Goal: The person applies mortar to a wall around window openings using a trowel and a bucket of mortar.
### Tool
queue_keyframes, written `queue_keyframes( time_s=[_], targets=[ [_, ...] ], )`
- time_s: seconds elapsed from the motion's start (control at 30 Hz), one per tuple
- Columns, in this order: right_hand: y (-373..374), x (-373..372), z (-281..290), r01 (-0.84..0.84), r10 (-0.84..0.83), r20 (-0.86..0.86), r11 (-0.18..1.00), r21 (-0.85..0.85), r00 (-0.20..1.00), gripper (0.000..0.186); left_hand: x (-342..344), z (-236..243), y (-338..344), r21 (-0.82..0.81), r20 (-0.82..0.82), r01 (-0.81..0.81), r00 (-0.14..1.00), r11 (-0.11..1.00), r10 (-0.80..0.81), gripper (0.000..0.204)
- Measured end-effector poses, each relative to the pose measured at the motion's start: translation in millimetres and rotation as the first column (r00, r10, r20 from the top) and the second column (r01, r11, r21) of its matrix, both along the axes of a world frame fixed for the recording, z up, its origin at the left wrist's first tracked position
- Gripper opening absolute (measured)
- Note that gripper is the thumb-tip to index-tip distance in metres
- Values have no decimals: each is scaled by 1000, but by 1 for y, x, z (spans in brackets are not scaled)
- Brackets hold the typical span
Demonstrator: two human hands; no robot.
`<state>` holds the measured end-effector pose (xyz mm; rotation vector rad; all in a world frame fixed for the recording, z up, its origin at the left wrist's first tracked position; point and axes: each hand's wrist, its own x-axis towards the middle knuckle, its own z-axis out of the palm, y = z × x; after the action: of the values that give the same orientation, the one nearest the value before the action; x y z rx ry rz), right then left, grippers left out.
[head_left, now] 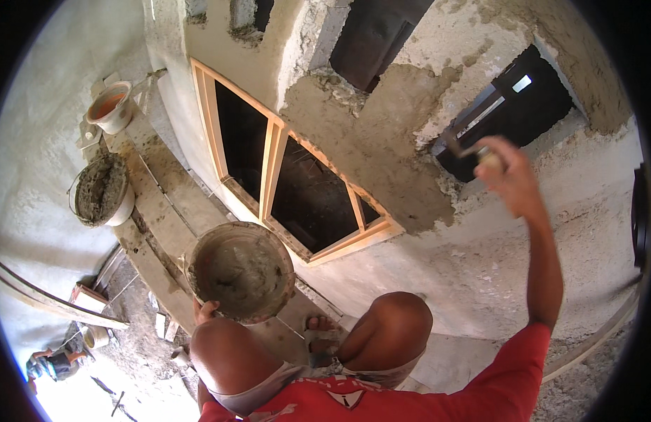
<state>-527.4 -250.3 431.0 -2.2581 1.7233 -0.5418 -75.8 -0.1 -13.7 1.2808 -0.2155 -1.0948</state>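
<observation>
My right hand (512, 179) is raised at the wall, its fingers wrapped round the handle of a trowel (455, 141). The trowel is slightly blurred and lies in front of a dark wall opening. Wet grey mortar (396, 141) covers the wall left of it, above a wooden window frame (273, 169). Down by my knees, my left hand (206, 311) grips the edge of a round bucket (289, 271) with mortar inside. Part of that hand is hidden behind the bucket and my knee.
I squat on scaffold planks (153, 186) along the wall. A white bucket of mortar (123, 211) and an orange-lined bucket (114, 112) stand further along. Far below, at lower left, another person (54, 364) is on the ground among rubble. More openings (375, 42) pierce the wall above.
</observation>
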Motion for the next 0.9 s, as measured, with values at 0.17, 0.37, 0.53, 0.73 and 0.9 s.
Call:
queue_keyframes(
  time_s=[0.17, 0.37, 0.53, 0.73, 0.9],
  targets=[
    [7, 12, -100, -61, 87, -180, 988, 145, 980, 42, -26, 22, -12, -57, -89, -30, 996, 998, 25, 63],
    [-17, 25, -95, -57, 91, -256, 989, 138, 962, 42, -12, -15, 1, -64, 233, 44, 972, 997, -28, 55],
    [-33, 27, -73, 27, -7, -364, 998, 51, 931, 39, -6, -1, -5, 66, 29, 15, 999, 998, -17, 73],
    [-31, 14, -42, 17, -67, -368, 990, -138, 928, 39, -17, 12, -9, 16, 21, 27, 999, 999, -28, 62],
    [-26, 7, -11, 8, -73, -343, 982, -188, 936, 38, -17, 8, -10, 71, 39, 27, 999, 997, -30, 69]
  ],
)
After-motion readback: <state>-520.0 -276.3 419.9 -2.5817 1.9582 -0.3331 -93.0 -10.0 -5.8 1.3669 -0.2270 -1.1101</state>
